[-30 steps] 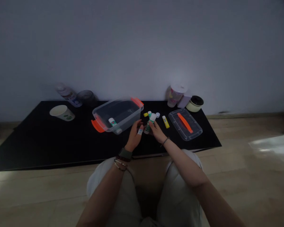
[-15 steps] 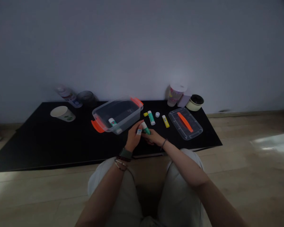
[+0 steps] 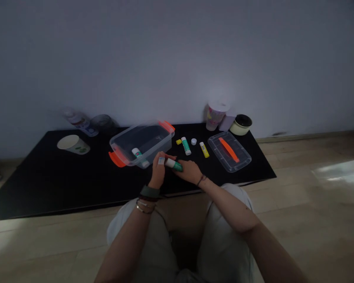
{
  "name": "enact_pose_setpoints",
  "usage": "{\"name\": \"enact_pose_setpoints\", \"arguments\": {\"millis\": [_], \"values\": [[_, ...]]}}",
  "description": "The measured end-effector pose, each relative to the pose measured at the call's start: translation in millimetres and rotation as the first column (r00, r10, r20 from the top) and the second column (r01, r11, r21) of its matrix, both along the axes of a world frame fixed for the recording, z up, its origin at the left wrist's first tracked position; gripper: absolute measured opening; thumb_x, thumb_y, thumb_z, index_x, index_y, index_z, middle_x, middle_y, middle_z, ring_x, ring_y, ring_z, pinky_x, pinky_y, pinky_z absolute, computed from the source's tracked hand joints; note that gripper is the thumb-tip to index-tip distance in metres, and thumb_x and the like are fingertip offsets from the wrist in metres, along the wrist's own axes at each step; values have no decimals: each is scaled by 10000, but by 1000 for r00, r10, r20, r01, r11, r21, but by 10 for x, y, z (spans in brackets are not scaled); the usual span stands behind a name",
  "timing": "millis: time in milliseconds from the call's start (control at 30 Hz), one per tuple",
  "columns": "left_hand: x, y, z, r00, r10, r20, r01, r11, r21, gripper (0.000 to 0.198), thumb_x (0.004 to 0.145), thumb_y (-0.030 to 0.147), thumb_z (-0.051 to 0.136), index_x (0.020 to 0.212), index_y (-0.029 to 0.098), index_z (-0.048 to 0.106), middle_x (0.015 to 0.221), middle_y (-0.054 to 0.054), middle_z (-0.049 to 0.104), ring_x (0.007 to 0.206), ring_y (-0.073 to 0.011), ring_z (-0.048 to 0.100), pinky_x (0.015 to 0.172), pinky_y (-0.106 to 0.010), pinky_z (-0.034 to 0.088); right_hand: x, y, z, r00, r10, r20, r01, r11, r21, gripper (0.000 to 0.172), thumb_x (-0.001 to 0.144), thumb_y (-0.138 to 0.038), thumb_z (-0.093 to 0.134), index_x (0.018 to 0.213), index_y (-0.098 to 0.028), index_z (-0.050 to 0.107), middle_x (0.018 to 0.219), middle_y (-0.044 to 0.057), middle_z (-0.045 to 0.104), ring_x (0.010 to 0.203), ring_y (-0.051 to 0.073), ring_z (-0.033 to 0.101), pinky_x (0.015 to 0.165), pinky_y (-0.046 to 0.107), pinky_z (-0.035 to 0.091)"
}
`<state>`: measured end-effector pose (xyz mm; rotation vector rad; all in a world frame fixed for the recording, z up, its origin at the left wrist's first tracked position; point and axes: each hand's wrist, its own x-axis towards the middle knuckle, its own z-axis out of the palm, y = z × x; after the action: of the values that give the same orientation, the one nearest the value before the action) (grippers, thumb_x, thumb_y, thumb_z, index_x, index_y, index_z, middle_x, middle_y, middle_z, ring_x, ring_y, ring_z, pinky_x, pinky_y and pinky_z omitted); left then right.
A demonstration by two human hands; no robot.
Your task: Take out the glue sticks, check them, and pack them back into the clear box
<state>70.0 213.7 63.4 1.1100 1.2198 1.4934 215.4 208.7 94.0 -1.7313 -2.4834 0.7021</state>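
Green-labelled glue stick (image 3: 174, 164) now lies level instead of upright, its ends clamped between the fingers (image 3: 162, 157) of the left hand (image 3: 157, 171) and right hand (image 3: 188, 171), at five o'clock from the clear plastic box (image 3: 162, 135).

On the black mat (image 3: 47, 184), a white paper cup (image 3: 73, 144) lies on its side toward ten o'clock, with a tilted plastic bottle (image 3: 80, 122) and a dark glass jar (image 3: 102, 122) against the wall behind it. Toward one o'clock, a printed plastic cup with a white lid (image 3: 216, 116) stands just beside a lilac box (image 3: 226, 123) and a cream pot with a dark top (image 3: 241, 125)
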Motion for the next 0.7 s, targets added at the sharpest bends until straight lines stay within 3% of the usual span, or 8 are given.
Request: {"name": "enact_pose_setpoints", "arguments": {"millis": [100,200,500,700], "values": [[40,17,-39,989,-111,99,118,990,-75,450,874,622,487,879,188,607,796,-81,750,795,-240,716,766,-386,558,-26,-46,58,996,23,84,-24,1000,14,443,934,-491,517,1290,-236,586,1093,119,734,996,266,709,822,326,501],[78,22,-67,972,-210,103,221,969,-109,514,874,647,466,885,166,650,890,-119,765,865,-256,721,812,-403,560,-24,-65,61,992,14,128,-17,1000,25,412,920,-458,535,1252,-224,605,1081,133,732,990,275,709,826,340,508],[60,-2,-8,914,-402,54,406,905,-124,571,863,701,472,817,185,710,951,-118,778,1007,-298,711,971,-467,518,-7,-148,-2,997,-55,60,54,998,23,360,906,-401,558,1178,-188,658,1051,183,726,969,318,710,794,374,513],[35,9,-7,897,-437,68,442,888,-122,548,836,699,521,768,184,698,948,-125,775,1043,-303,701,1018,-476,488,-65,-173,-45,996,-89,7,89,996,-11,369,888,-386,581,1175,-171,665,1053,175,731,981,318,708,798,360,506]]}}
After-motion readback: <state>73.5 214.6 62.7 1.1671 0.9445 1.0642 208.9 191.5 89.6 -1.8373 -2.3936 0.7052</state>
